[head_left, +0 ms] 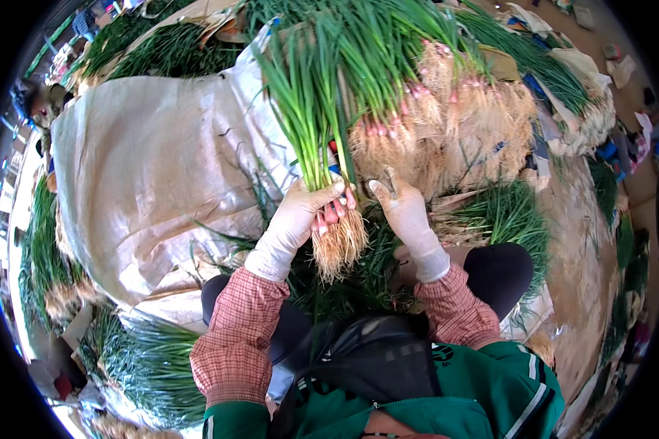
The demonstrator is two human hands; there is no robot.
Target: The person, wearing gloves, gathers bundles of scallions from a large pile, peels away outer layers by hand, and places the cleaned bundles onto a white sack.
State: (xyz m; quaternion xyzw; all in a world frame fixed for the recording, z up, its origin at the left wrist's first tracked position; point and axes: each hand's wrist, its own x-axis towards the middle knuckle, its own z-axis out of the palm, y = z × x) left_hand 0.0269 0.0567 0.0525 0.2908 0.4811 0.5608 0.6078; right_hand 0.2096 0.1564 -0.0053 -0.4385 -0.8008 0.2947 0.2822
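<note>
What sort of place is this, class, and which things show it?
Probably a produce sorting area: a heap of rooted green onions, a pale sheet beside it, and a bunch in the gloved left hand.

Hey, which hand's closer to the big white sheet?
Left. The left hand, holding green onions, is just right of the sheet; the right hand is farther right, past the bunch.

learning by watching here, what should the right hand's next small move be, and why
Probably bring the right hand over to the onion bunch and even up its bulbs: the left hand holds the bunch, the bulbs sit at uneven heights, and the right hand looks empty and open close beside them.
</note>
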